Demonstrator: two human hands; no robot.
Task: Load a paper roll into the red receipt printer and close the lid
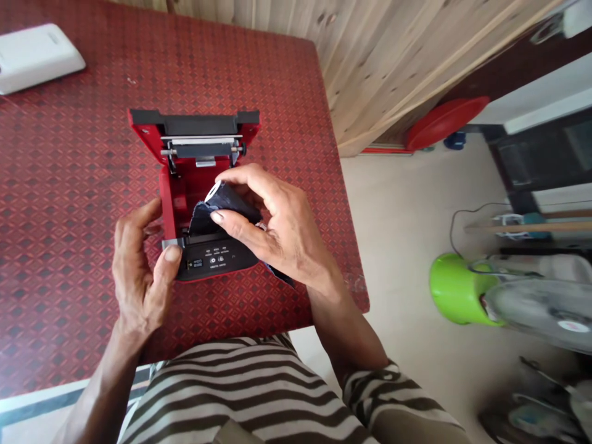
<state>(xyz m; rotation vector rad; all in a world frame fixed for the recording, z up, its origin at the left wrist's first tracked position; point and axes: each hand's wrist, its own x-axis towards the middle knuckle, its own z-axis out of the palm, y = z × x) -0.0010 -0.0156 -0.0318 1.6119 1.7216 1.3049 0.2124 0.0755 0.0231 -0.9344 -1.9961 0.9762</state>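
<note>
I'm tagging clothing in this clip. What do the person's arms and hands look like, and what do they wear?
Both hands, left hand and right hand, are bare: no gloves, rings or watch visible. The forearms are uncovered; a brown-and-white striped sleeve shows on the right arm, matching the striped garment.

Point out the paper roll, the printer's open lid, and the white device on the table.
paper roll (227, 198), head view, dark wrapped side.
printer's open lid (194, 121), head view, black top edge.
white device (34, 55), head view, top face.

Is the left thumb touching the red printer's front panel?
Touching. In the head view the left hand has its thumb tip pressed on the front left corner of the printer.
</note>
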